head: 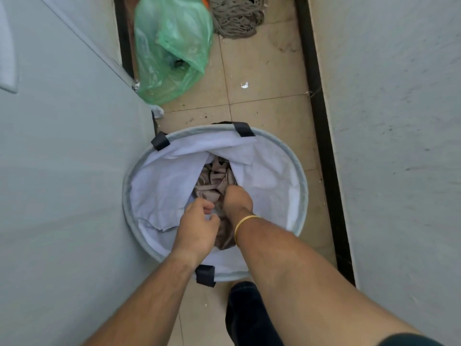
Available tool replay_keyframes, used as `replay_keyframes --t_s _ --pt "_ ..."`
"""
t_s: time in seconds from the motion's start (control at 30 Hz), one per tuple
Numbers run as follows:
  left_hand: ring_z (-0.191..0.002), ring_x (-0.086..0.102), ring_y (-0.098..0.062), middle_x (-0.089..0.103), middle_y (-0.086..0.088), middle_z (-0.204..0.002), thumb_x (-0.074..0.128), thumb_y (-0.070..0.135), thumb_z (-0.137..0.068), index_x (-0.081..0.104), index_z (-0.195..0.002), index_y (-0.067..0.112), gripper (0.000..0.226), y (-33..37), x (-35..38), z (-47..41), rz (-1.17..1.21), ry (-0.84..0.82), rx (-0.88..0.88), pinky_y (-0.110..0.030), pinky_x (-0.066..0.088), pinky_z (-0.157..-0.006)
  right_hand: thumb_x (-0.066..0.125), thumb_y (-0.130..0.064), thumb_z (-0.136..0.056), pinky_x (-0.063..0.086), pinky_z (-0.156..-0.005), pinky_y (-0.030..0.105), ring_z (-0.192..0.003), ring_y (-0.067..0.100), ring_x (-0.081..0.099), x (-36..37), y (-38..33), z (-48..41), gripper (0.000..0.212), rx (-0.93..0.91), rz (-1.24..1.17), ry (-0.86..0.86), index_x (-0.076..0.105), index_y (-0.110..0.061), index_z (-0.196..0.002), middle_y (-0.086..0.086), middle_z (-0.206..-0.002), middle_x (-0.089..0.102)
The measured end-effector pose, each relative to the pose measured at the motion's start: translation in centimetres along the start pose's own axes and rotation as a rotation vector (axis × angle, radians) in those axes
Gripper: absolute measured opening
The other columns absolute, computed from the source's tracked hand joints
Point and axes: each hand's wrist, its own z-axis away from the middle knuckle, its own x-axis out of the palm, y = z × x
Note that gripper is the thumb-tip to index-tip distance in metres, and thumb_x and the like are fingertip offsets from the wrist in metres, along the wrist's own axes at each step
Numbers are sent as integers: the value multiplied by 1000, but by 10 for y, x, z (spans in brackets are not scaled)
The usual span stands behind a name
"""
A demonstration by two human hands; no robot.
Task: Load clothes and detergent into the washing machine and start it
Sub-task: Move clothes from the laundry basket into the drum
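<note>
A round grey laundry basket (pixel 300 171) with a white liner and black handle tabs stands on the tiled floor. Beige clothes (pixel 212 177) lie bunched deep in its middle. My right hand (pixel 237 198), with a gold bangle at the wrist, reaches down into the basket and is closed on the beige cloth. My left hand (pixel 198 226) hovers just beside it over the liner, fingers curled, and I cannot make out anything held in it. The white side of the washing machine (pixel 64 171) fills the left of the view.
A green plastic bag (pixel 172 51) lies on the floor beyond the basket, with a mop head (pixel 237 18) behind it. A white wall (pixel 399 121) with a black skirting strip closes the right side. My dark-clad leg (pixel 247 315) stands below the basket.
</note>
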Motion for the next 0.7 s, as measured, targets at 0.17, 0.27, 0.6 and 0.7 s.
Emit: replay_keyframes --t_s 0.17,0.27,0.6,0.7 --pt "-126 58 -14 59 0 -144 62 13 -110 62 -143 16 32 10 -6 11 -28 -55 4 -24 42 -101 36 -28 -112 44 -115 69 -146 55 40 11 -8 3 60 63 22 -20 11 -37 -166 24 -168 22" --pt "-123 57 -11 55 4 -144 61 15 -111 61 -145 17 34 7 -5 10 -53 -68 23 -22 42 -100 37 -37 -113 25 -127 72 -158 56 20 25 -12 -9 69 102 -8 -95 -3 -51 -168 16 -179 -8" --pt "-117 57 -12 55 -1 -138 64 10 -108 64 -137 15 29 4 -3 16 -28 -33 27 -23 45 -101 71 -31 -97 53 -113 45 -137 40 63 21 6 12 49 -31 -70 -115 62 -10 -141 20 -145 65" --pt "-115 58 -13 54 -3 -143 65 12 -108 63 -142 15 34 15 -11 39 13 -6 -7 -25 45 -101 76 -28 -93 56 -100 40 -126 39 68 -16 -3 55 26 -61 -150 -151 71 -11 -112 16 -124 73"
